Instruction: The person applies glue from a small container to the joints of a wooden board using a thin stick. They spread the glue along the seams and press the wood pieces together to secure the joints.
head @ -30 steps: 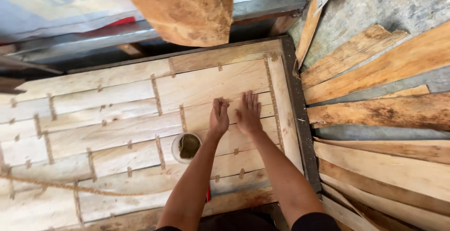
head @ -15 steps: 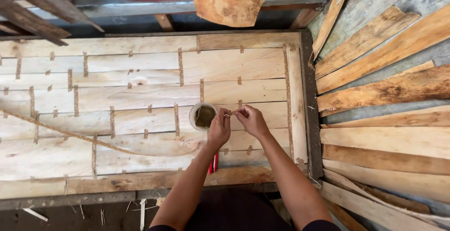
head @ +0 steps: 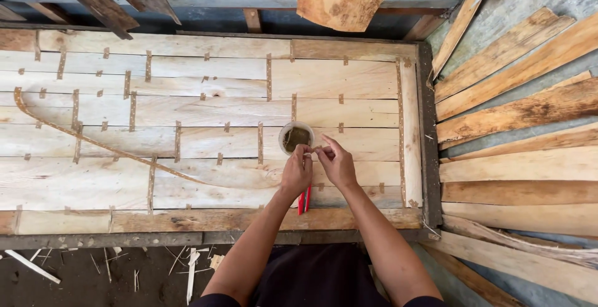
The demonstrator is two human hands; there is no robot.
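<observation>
A: What's on the left?
B: Wooden panel (head: 187,114) of joined boards, a curved line drawn across it.

A: Hands?
B: Left hand (head: 296,171) and right hand (head: 337,165) meet at the panel's near right, fingertips pinched together on something tiny (can't tell what). Small round cup (head: 296,137) sits just beyond them on the panel. Red-handled tool (head: 304,200) lies under the left wrist.

A: Right side?
B: Loose planks (head: 517,151), stacked on the floor beside the panel.
</observation>
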